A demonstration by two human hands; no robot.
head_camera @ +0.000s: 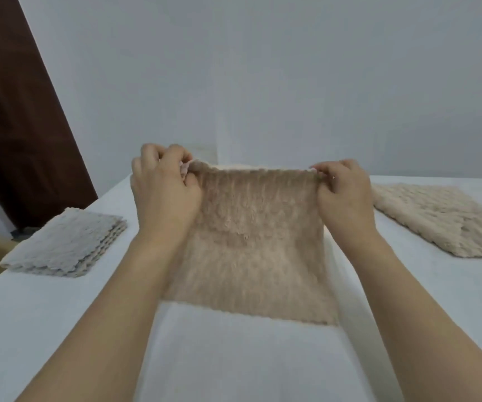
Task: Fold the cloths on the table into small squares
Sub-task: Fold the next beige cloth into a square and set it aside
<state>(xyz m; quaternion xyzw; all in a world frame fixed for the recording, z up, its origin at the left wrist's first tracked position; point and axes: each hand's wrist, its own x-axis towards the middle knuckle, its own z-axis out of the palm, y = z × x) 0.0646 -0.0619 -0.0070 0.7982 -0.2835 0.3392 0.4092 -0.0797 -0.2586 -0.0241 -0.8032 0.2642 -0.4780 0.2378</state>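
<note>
White sheeting covers the table (pixel 45 329), which runs from the near edge back to a plain pale wall, with a dark brown door panel (pixel 16 117) at far left.

Nearest, 2 bare forearms reach forward over the middle of the table. Between them hangs the tan cloth (pixel 251 250), lifted by its top edge, its lower edge blurred and close to the surface; whether it touches I cannot tell. The left hand (pixel 164 192) pinches the top left corner with curled fingers and thumb, and the right hand (pixel 344 195) pinches the top right corner the same way, so the edge is pulled taut.

Further left lies a grey-white stack (pixel 65 245) of folded squares, apparently 1 pile of finished work. Further right lies a cream cloth (pixel 443 224), flat and loosely spread.

By my judgement the task is partway: the stack is done, the held cloth is only being started, and the cream one waits.
</note>
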